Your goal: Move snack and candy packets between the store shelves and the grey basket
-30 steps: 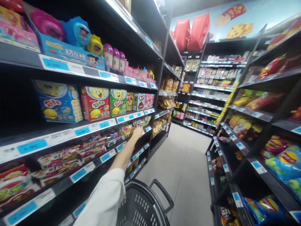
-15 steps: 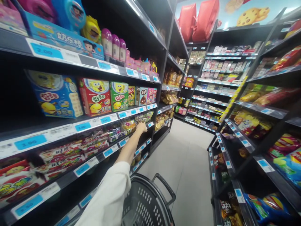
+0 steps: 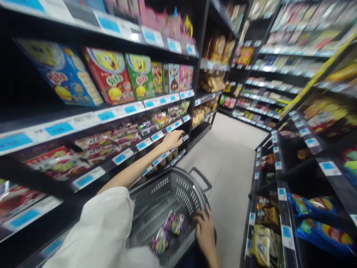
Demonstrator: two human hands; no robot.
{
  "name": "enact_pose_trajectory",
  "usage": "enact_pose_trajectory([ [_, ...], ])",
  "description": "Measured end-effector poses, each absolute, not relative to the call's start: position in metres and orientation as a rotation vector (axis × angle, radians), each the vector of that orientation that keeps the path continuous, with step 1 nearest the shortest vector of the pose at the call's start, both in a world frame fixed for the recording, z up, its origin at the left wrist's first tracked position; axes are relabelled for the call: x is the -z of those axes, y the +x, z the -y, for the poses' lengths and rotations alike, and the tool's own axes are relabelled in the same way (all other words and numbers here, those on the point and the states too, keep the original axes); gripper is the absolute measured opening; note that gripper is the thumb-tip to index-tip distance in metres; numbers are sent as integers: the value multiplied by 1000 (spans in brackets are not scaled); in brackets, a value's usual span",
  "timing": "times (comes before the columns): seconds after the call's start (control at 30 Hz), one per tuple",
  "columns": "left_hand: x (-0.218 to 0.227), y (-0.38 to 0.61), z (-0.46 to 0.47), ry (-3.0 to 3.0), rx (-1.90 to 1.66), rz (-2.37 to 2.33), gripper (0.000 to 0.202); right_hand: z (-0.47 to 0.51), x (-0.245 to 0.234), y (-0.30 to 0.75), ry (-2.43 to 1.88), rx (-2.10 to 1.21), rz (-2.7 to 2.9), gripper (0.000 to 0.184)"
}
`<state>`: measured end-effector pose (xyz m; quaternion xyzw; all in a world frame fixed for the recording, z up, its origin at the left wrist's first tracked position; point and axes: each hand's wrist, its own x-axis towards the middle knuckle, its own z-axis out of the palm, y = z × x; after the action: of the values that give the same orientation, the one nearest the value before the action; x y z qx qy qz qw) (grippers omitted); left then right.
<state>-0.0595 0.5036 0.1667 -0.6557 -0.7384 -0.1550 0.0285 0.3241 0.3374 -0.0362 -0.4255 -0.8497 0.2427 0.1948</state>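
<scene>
My left hand (image 3: 173, 140) is stretched out above the far end of a grey shopping basket (image 3: 174, 172), just in front of the price-tag edge of a low shelf. Its fingers are loosely bent and slightly apart, and I see nothing in them. My right hand (image 3: 205, 227) grips the basket's right rim, fingers over the inside wall. Inside the basket lie two shiny purple-and-green candy packets, one nearer (image 3: 160, 241) and one farther (image 3: 174, 222). Small bagged sweets (image 3: 160, 120) sit on the shelf behind my left hand.
Red, blue and green cartoon snack boxes (image 3: 113, 76) stand on the shelf above the sweets. A grey floor aisle (image 3: 227, 160) runs ahead between the shelves. On the right, low racks hold blue snack bags (image 3: 325, 234). A yellow strip (image 3: 320, 76) edges the far right unit.
The view has tilted down, bringing more of the basket, its packets and my right hand into sight. My left hand has drawn down and away from the shelved sweets.
</scene>
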Motion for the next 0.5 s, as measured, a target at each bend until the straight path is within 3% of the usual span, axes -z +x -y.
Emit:
enact_pose_trajectory([
  [0.1, -100, -14, -410, -2391, 450, 2221, 31, -341, 26, 324, -1158, -779, 2360, 43],
  [0.2, -21, 29, -315, -2626, -59, 2498, 29, -343, 29, 324, -1150, -777, 2381, 38],
  [0.3, 48, 56, -239, -2568, -565, 2836, 41, -341, 35, 325, -1145, -769, 2416, 38],
  [0.4, 91, 69, -198, -2435, -670, 2981, 54, -337, 37, 325, -1142, -755, 2425, 39],
  [0.5, 105, 83, -186, -2466, -614, 2946, 54, -336, 36, 320, -1157, -748, 2419, 38],
])
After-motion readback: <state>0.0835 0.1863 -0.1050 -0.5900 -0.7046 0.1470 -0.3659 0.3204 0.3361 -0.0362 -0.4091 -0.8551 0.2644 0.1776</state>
